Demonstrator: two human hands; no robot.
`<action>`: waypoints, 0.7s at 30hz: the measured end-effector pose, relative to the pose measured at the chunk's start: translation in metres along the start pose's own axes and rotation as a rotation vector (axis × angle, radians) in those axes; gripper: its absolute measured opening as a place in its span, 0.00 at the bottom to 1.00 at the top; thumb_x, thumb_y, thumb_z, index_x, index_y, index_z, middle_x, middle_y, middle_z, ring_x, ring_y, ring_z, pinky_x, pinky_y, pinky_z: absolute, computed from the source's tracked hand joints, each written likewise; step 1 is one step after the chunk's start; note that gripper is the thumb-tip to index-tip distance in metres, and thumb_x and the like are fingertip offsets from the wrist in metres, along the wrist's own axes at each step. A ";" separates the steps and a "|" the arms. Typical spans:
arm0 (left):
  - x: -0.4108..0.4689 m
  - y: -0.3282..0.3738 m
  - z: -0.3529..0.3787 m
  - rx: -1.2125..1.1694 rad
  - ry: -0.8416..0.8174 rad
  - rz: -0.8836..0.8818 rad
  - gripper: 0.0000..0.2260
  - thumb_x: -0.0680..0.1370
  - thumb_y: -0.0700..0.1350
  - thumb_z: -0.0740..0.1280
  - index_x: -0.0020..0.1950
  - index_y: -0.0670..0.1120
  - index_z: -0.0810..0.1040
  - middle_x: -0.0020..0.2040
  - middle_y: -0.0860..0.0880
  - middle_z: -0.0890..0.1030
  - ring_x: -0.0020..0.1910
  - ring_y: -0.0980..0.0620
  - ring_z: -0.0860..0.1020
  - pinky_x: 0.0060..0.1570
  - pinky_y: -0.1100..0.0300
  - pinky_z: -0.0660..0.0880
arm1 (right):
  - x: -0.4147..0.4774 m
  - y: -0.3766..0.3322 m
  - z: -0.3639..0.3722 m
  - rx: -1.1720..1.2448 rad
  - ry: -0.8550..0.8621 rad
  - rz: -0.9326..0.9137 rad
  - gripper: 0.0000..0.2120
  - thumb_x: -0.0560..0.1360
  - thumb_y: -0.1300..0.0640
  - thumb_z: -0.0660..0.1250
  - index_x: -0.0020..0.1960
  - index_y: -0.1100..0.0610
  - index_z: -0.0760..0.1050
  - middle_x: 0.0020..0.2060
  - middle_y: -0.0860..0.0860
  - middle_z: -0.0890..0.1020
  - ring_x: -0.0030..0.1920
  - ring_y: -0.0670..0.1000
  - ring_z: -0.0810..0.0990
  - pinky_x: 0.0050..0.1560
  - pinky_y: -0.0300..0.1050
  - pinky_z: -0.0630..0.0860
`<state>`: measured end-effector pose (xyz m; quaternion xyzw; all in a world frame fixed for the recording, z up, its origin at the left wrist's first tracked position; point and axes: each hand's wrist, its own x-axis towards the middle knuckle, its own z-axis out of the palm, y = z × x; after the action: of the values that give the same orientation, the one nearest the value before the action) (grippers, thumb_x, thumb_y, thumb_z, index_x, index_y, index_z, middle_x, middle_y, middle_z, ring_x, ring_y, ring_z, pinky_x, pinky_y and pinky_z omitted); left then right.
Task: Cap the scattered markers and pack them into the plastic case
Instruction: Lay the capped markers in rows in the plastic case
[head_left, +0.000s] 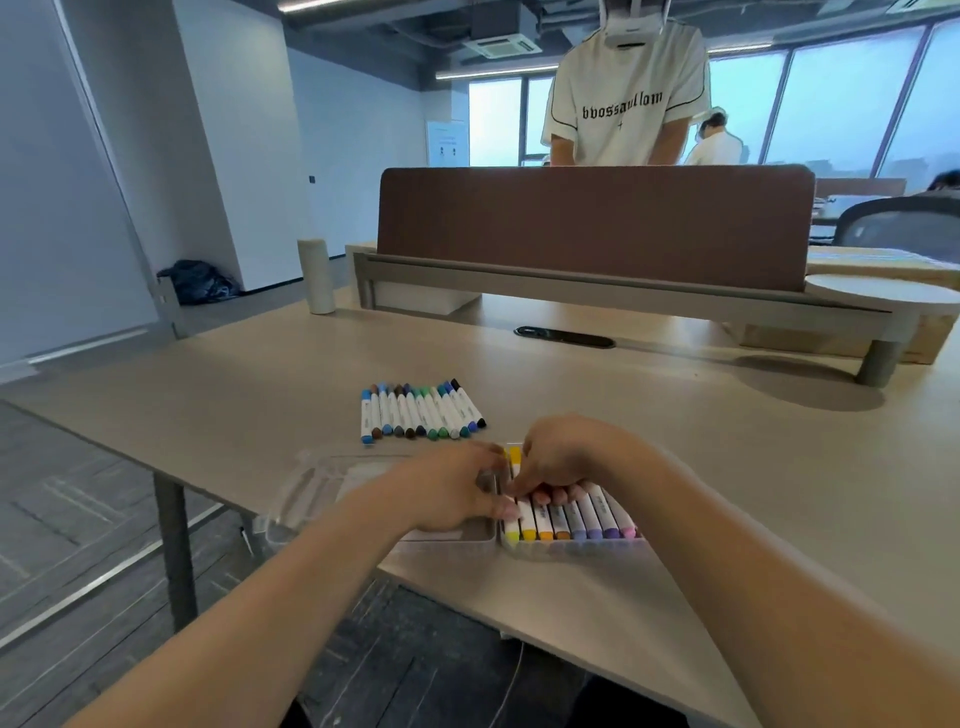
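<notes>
Pressing down on the packed markers (571, 519), the right hand (558, 457) has its fingers bent, and the fingertips (543, 496) lie on the white barrels. Whether they close around one marker or only push on the row, I cannot tell. The left hand (457, 493) comes from the side, and its thumb touches the marker at the left end of the row. Its other fingers are hidden, so its grip is also unclear. Between the two hands a yellow marker (514, 456) shows its cap.

The step in hand seems to be seating a marker at the left end. To do it well, I would keep it parallel to its neighbours, push it flat until it lies level, and hold the case (447, 538) steady so that it does not slide.

This case is of clear, thin plastic with rounded corners and stands near the front edge of the table (260, 389). Its right part holds the row, its left part looks empty, and a clear lid (311, 488) seems to lie open further left. All markers are smooth white cylinders with coloured caps. The loose markers (423, 413), blue, green, brown and black, lie side by side behind the case, apart from it, all capped as it seems.
</notes>
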<state>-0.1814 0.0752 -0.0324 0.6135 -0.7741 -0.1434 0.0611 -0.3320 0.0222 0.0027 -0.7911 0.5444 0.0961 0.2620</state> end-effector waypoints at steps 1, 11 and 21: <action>0.000 -0.002 -0.001 -0.004 0.004 -0.011 0.22 0.73 0.63 0.68 0.64 0.55 0.76 0.61 0.56 0.78 0.56 0.53 0.77 0.59 0.49 0.75 | 0.003 -0.002 -0.001 0.001 -0.018 -0.002 0.16 0.78 0.50 0.68 0.35 0.57 0.76 0.28 0.52 0.76 0.25 0.48 0.71 0.27 0.37 0.68; -0.011 -0.006 -0.011 -0.151 0.103 -0.069 0.23 0.78 0.56 0.67 0.72 0.51 0.72 0.68 0.53 0.75 0.62 0.53 0.75 0.59 0.59 0.73 | 0.001 -0.014 -0.004 -0.032 -0.043 0.017 0.16 0.79 0.52 0.66 0.34 0.57 0.74 0.26 0.50 0.74 0.23 0.46 0.69 0.26 0.37 0.66; -0.032 -0.043 -0.051 -0.373 0.414 -0.211 0.12 0.81 0.45 0.61 0.49 0.41 0.82 0.46 0.46 0.82 0.39 0.50 0.77 0.39 0.56 0.72 | 0.023 -0.053 0.005 -0.079 0.321 -0.001 0.09 0.76 0.57 0.67 0.39 0.56 0.73 0.37 0.52 0.78 0.35 0.50 0.75 0.32 0.40 0.68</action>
<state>-0.1200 0.0902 0.0063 0.6851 -0.6373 -0.1606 0.3140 -0.2735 0.0206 0.0045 -0.8060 0.5748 -0.0102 0.1407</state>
